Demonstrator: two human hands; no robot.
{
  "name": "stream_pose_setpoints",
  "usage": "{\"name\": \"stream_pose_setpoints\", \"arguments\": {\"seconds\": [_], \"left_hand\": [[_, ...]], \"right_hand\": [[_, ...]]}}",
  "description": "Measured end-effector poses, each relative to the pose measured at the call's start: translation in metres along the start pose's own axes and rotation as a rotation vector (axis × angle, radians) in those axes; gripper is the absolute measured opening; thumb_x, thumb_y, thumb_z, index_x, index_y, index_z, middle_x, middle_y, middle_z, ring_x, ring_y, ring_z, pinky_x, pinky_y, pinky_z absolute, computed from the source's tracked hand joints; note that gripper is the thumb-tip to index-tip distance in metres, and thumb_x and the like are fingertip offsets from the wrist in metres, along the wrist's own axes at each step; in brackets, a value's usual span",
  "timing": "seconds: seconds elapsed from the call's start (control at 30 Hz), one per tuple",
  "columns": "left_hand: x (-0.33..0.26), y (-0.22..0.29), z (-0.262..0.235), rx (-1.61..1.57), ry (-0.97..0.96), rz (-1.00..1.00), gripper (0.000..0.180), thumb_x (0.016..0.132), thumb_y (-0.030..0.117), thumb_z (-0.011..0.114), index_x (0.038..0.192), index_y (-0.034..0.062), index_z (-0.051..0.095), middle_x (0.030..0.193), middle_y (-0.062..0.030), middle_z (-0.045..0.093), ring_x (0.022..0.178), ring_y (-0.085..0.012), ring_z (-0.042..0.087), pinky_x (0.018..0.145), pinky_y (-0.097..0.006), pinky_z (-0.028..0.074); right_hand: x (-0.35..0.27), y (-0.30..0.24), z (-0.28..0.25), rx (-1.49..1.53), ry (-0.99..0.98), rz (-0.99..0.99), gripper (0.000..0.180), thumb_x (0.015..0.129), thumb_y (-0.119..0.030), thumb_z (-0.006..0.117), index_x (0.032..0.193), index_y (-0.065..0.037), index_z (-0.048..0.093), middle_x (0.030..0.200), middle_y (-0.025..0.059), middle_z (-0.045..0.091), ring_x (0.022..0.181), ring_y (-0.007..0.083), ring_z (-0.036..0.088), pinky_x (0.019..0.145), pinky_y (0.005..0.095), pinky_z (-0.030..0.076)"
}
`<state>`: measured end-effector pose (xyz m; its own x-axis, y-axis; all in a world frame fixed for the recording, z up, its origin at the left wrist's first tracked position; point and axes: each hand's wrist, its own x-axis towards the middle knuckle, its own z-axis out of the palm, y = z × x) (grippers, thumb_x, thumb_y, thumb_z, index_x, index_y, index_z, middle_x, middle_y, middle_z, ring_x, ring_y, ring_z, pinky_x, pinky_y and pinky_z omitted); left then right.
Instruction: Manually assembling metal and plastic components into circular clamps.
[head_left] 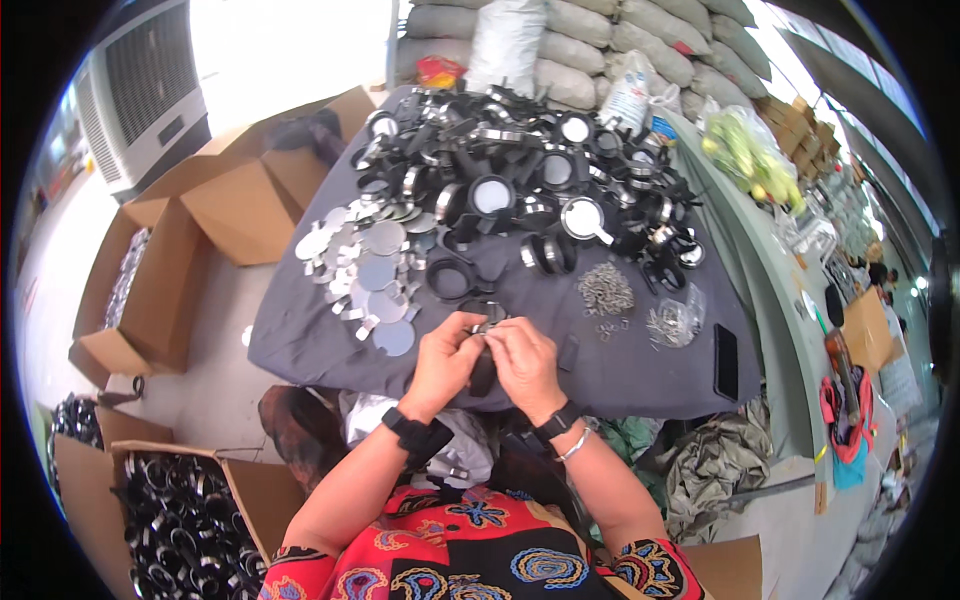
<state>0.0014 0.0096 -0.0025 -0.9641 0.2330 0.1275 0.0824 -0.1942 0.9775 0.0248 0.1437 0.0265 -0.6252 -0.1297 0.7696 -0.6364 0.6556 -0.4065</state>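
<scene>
Close to the front edge of the cloth-covered table (640, 385), both hands meet over a small black ring-shaped part (488, 309). My left hand (447, 358) has its fingers closed on the part's left side. From the right, my right hand (524, 365) pinches at the same part with thumb and fingertips; whether a small metal piece is between them cannot be made out. A black strip (482, 375) hangs below between the hands. Just beyond them lies an open black ring (450, 279). To the left, flat silver discs (378, 272) are spread with small metal tabs.
A large heap of black rings with silver bands (490, 195) covers the far table. Small metal fasteners (606, 290), a clear bag (678, 320) and a phone (726, 360) lie right. A carton of black parts (190, 520) stands lower left; stacked sacks (575, 40) are behind.
</scene>
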Motion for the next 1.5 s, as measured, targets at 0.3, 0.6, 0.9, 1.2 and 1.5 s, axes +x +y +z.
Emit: {"name": "stream_pose_setpoints", "arguments": {"seconds": [0.3,0.6,0.9,1.2,1.5], "left_hand": [[-0.002,0.011,0.005,0.046,0.016,-0.058,0.014,0.089,0.004,0.055,0.102,0.0031,0.060,0.061,0.0036,0.052,0.048,-0.0018,0.044,0.039,-0.020,0.037],[0.000,0.011,0.006,0.059,0.018,-0.068,0.015,0.088,0.004,0.055,0.103,0.0037,0.059,0.061,0.0040,0.051,0.049,-0.0016,0.043,0.039,-0.020,0.037],[0.000,0.014,0.000,0.065,0.036,-0.077,0.016,0.089,0.005,0.055,0.104,0.0041,0.058,0.063,0.0034,0.052,0.049,-0.0021,0.044,0.039,-0.020,0.038],[-0.010,0.007,0.006,0.120,-0.015,0.009,0.015,0.091,0.008,0.057,0.106,0.0059,0.057,0.058,0.0040,0.052,0.045,-0.0028,0.044,0.040,-0.022,0.038],[0.003,-0.002,-0.002,0.001,0.015,0.005,0.013,0.088,0.006,0.055,0.101,0.0057,0.058,0.072,-0.0009,0.060,0.047,-0.0044,0.047,0.039,-0.022,0.037]], "right_hand": [[-0.005,0.023,-0.068,-0.262,-0.041,0.181,0.004,0.082,-0.005,0.062,0.084,-0.005,0.059,0.080,0.0113,0.059,0.070,0.0321,0.061,0.061,0.0402,0.049],[-0.051,0.129,-0.194,-0.579,-0.113,0.647,0.006,0.080,-0.008,0.062,0.082,-0.003,0.063,0.079,0.0175,0.064,0.074,0.0358,0.063,0.068,0.0439,0.049],[-0.050,0.138,-0.178,-1.050,-0.474,0.335,0.013,0.078,-0.007,0.056,0.073,-0.001,0.066,0.075,0.0188,0.065,0.072,0.0334,0.065,0.065,0.0413,0.053],[-0.058,0.130,-0.193,-1.089,-0.597,0.305,0.007,0.070,-0.005,0.061,0.073,0.001,0.064,0.073,0.0206,0.063,0.071,0.0356,0.065,0.062,0.0422,0.052],[-0.012,0.063,-0.121,0.144,-0.054,0.710,0.014,0.078,0.003,0.057,0.092,0.002,0.061,0.077,0.0046,0.064,0.065,0.0097,0.059,0.060,0.0245,0.048]]}}
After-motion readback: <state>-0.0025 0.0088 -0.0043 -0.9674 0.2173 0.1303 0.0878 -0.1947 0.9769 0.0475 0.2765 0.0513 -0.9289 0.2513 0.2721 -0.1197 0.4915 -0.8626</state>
